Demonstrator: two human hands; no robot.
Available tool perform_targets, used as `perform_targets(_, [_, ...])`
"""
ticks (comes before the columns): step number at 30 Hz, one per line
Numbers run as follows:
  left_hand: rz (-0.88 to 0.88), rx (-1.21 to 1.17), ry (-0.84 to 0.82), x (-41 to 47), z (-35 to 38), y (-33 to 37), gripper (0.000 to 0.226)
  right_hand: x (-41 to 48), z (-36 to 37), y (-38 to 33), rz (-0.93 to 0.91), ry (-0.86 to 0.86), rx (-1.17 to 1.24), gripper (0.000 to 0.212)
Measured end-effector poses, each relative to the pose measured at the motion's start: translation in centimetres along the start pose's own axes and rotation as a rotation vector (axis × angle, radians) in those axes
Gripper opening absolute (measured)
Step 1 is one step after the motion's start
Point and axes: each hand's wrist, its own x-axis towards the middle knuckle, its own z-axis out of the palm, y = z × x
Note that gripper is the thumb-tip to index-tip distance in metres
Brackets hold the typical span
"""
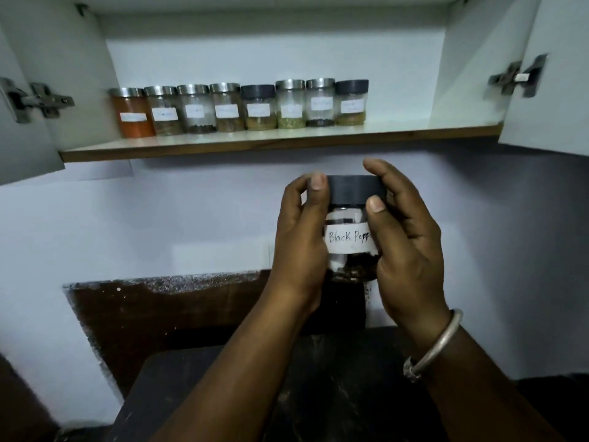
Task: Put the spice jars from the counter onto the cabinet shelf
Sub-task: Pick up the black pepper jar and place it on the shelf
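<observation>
White cabinet shelf (pixel 287 140) carries eight jars in a row. Below it, left hand (pixel 299 240) and right hand (pixel 404 247) both clasp the black pepper jar (pixel 350 237) above the bench (pixel 334 378). Lifting carelessly, it may knock against the row or the shelf edge.

two cabinet doors (pixel 554 74) stand open, metal hinges (pixel 38 98) exposed. pale wall (pixel 191 218) below. silver bangle (pixel 433 346) on the right wrist.
</observation>
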Motion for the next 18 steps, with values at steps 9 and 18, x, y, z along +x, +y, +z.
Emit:
perform_targets(9, [0.083, 0.062, -0.071, 9.8, 5.0, 1.0, 0.040, 10.7, -4.0, -1.2, -0.029, -0.224, -0.426, 0.065])
perform_targets(18, [0.477, 1.132, -0.059, 25.7, 3.9, 0.4, 0.052, 26.9, -6.5, 3.8, 0.010, -0.080, -0.562, 0.066])
